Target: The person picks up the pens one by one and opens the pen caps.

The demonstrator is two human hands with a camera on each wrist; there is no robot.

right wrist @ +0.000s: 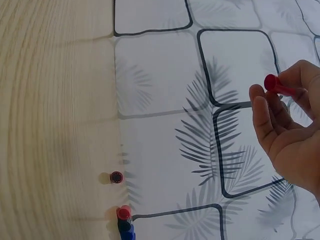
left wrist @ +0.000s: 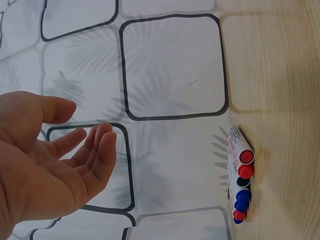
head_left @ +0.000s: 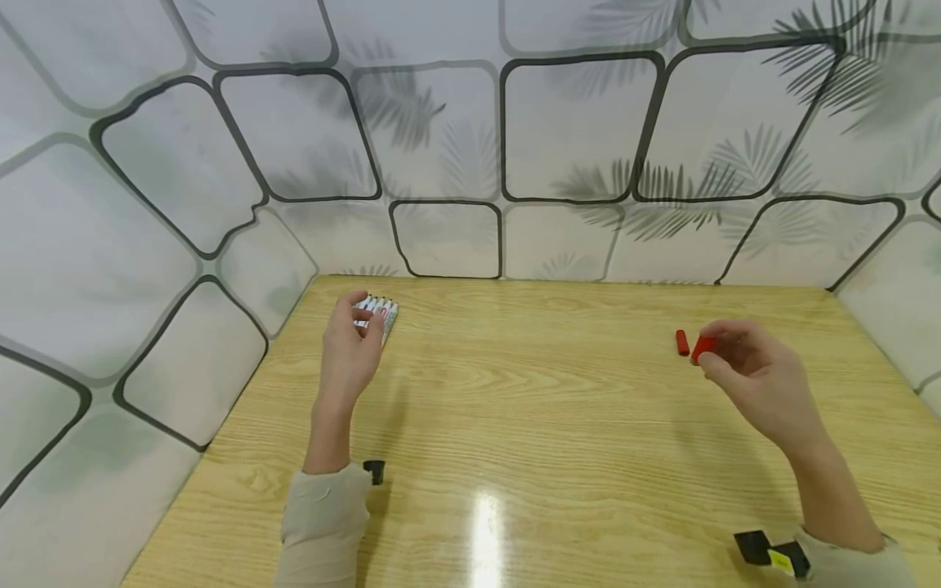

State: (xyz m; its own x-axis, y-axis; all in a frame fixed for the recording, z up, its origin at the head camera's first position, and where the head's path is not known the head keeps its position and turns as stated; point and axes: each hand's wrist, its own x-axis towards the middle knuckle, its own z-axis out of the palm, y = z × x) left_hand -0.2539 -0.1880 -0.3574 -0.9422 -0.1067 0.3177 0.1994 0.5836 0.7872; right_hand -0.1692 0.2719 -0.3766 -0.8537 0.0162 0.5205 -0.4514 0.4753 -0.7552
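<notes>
In the head view my left hand (head_left: 349, 343) is over the far left of the table, partly overlapping a row of white markers (head_left: 385, 317). From the left wrist view, this hand (left wrist: 60, 165) has loosely bent fingers and holds nothing. The markers (left wrist: 240, 165) lie side by side with red, blue and black ends. On the right, my right hand (head_left: 764, 384) pinches a small red marker cap (head_left: 703, 349) between thumb and fingers. The cap (right wrist: 280, 86) shows a round end in the right wrist view. A second red cap (head_left: 682, 343) is on the table beside it.
A wood-grain table (head_left: 515, 408) spans the space, bounded at the back and sides by a patterned wall covering (head_left: 573, 131). In the right wrist view, red, black and blue ends (right wrist: 124, 220) line up at the lower edge. Black pieces (head_left: 753, 547) show by the right cuff.
</notes>
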